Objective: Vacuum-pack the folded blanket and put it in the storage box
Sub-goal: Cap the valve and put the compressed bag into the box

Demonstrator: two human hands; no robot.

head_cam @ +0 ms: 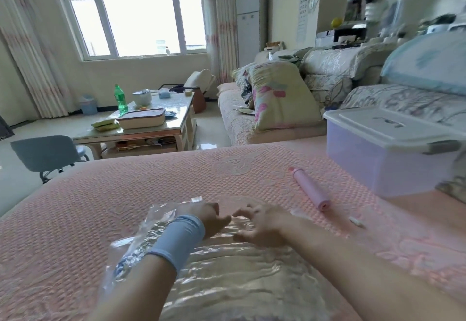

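Bag [227, 270] flat on pink cover [100, 194] | L hand [211, 217], R hand [259, 224] at far edge | fingers curled, grip unclear

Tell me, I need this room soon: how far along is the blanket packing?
Looks done: a clear bag lies spread on the pink cover; whether the blanket is inside is unclear. In hand: the left hand and right hand work at its far edge, grip blurred. Left: the pink pump lies untouched, so likely no air drawn out yet, and the storage box has its lid on.
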